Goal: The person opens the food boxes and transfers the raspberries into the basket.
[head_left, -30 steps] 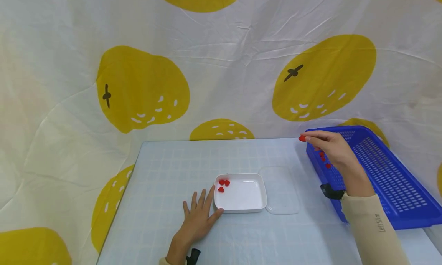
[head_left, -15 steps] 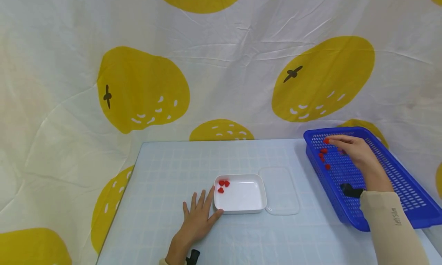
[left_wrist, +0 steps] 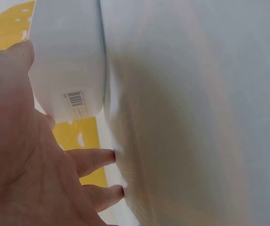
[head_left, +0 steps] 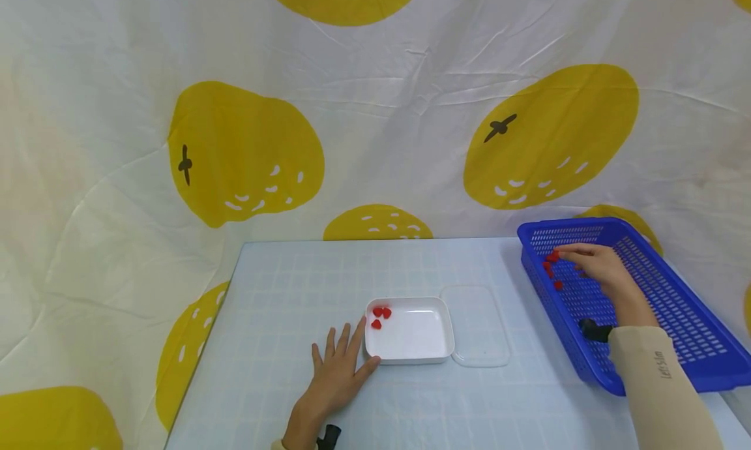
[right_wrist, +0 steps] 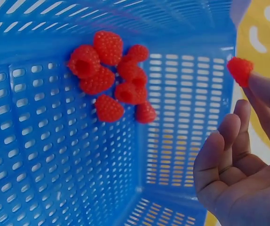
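Note:
Between thumb and fingertips my right hand (head_left: 601,267) pinches a red raspberry (right_wrist: 241,71), over the left part of the blue plastic basket (right_wrist: 172,132). Several more raspberries (right_wrist: 109,109) are clustered in the basket in the right wrist view, apart from the pinched one. My left hand (head_left: 336,375) lies with fingers spread at the left side of a white rectangular box (head_left: 416,336), its thumb and index finger touching the box. Three raspberries (head_left: 376,324) sit in the box's upper left corner. In the left wrist view, the box wall (left_wrist: 69,56) carries a barcode label.
A clear flat lid (head_left: 482,329) lies on the table right beside the white box. The pale checked tabletop (head_left: 293,287) ends at a curtain (head_left: 387,137) printed with yellow fruit. The basket stands at the table's right side.
My right hand, holding the raspberry, has moved right from beyond the basket's left rim to over the basket, then slightly lower. My left hand and the white box stay in place.

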### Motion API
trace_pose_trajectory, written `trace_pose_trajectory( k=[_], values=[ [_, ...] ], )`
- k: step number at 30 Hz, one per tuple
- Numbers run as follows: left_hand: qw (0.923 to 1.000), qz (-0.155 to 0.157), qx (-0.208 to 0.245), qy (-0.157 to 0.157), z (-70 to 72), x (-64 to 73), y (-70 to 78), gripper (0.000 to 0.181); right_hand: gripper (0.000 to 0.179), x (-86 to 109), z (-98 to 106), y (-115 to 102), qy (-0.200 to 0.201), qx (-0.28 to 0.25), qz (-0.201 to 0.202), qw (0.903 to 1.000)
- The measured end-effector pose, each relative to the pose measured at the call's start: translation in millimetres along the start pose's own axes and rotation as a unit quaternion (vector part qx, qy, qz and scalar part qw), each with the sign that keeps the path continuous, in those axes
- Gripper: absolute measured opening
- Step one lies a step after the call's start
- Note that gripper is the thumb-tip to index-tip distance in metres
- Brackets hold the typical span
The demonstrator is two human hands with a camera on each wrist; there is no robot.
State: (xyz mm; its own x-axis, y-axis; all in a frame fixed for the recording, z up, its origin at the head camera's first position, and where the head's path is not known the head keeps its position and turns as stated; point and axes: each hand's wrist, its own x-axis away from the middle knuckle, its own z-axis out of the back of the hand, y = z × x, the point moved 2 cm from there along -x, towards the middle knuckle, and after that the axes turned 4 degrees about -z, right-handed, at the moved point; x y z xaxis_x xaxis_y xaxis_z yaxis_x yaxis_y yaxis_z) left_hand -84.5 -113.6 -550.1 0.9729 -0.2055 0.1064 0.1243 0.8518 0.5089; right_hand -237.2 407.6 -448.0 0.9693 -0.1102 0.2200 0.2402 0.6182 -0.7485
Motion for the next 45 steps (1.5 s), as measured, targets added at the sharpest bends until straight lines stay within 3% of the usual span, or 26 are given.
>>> trace_pose_trajectory(
  k=[7, 15, 21, 25, 30, 45],
  values=[
    [1.0000, -0.005, 0.005, 0.004, -2.0, -0.9, -1.2, 0.085, 0.062, 8.7, 0, -13, 0.018, -0.001, 0.027, 0.9995],
    [1.0000, -0.003, 0.006, -0.001, -3.6, -0.3, -3.1, 0.085, 0.062, 43.3, -7, -75, 0.006, 0.005, 0.083, 0.9965],
    [1.0000, -0.003, 0.005, 0.003, -4.5, 0.0, -2.7, 0.085, 0.055, 64.0, -26, -111, -0.006, 0.000, 0.103, 0.9947],
    [1.0000, -0.002, 0.005, 0.003, -3.9, 0.1, -2.4, 0.085, 0.043, 70.8, -48, -124, -0.022, -0.042, 0.149, 0.9877],
    [1.0000, -0.003, 0.006, 0.001, -2.5, 0.0, -1.9, 0.085, 0.030, 76.6, -83, -137, -0.053, -0.096, 0.208, 0.9720],
    [1.0000, 0.004, -0.002, -0.004, -1.2, -0.7, -1.1, 0.086, 0.021, 73.7, -201, -152, -0.175, -0.152, 0.212, 0.9495]
  ],
)
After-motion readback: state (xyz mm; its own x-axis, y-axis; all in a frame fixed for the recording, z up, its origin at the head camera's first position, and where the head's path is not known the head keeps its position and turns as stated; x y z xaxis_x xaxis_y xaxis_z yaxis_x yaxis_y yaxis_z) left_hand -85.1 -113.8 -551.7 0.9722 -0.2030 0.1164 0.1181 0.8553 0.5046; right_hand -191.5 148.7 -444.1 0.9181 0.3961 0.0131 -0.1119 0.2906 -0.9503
